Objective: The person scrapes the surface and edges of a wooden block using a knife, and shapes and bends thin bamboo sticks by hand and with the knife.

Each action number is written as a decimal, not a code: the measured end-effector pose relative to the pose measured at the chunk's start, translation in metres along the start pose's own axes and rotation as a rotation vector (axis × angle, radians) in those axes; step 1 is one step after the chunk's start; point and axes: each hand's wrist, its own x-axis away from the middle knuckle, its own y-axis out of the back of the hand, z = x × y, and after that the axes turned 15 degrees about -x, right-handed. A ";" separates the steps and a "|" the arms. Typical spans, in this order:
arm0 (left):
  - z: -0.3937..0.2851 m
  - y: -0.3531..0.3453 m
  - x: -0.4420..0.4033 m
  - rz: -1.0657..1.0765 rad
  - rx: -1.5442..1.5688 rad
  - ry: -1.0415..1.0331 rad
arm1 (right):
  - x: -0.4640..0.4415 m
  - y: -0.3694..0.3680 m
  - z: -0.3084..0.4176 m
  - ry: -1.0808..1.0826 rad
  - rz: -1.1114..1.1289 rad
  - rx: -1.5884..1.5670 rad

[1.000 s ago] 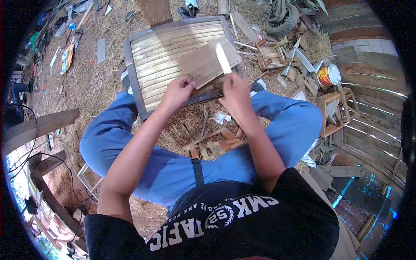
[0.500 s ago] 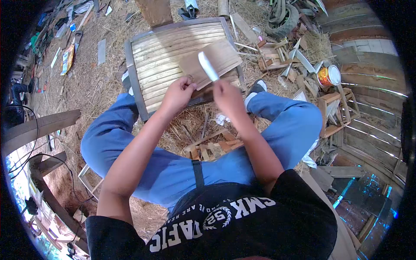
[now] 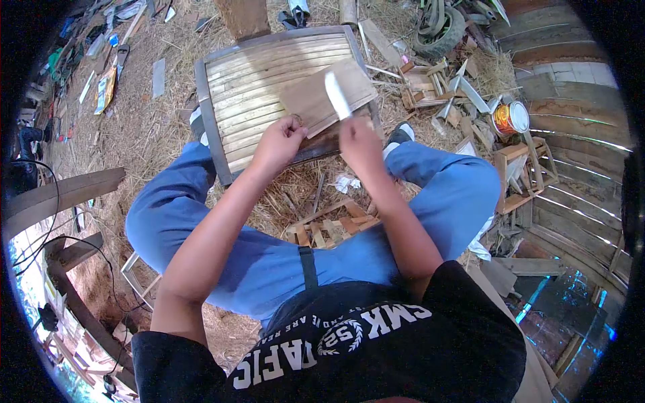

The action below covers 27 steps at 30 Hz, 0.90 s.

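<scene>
A slatted wooden panel with a dark frame lies in front of me, between my feet. On its right part rests a flat brown board, tilted at an angle. My right hand is wrapped round the handle of a knife, whose pale blade points up and away over the board. My left hand is closed in a pinch at the board's near left corner; what its fingertips hold is too small to make out.
Wood scraps and a tyre lie at the upper right, near a paint can and a wooden crate. A post stands beyond the panel. More wood pieces lie between my legs.
The knife in my right hand swung left, then back right and slightly down over the board. My left hand has stayed almost in place.
</scene>
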 end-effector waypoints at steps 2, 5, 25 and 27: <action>-0.006 0.002 0.000 -0.014 -0.007 -0.005 | 0.018 -0.010 0.022 -0.045 0.194 0.056; -0.006 0.004 0.001 -0.013 -0.020 0.014 | 0.008 -0.007 0.013 -0.031 0.199 0.039; -0.109 0.054 0.040 0.032 0.225 -0.064 | -0.071 0.113 -0.001 -0.208 -0.099 -0.687; -0.129 0.056 0.047 0.020 0.243 -0.100 | -0.058 0.133 0.056 -0.233 0.064 -1.003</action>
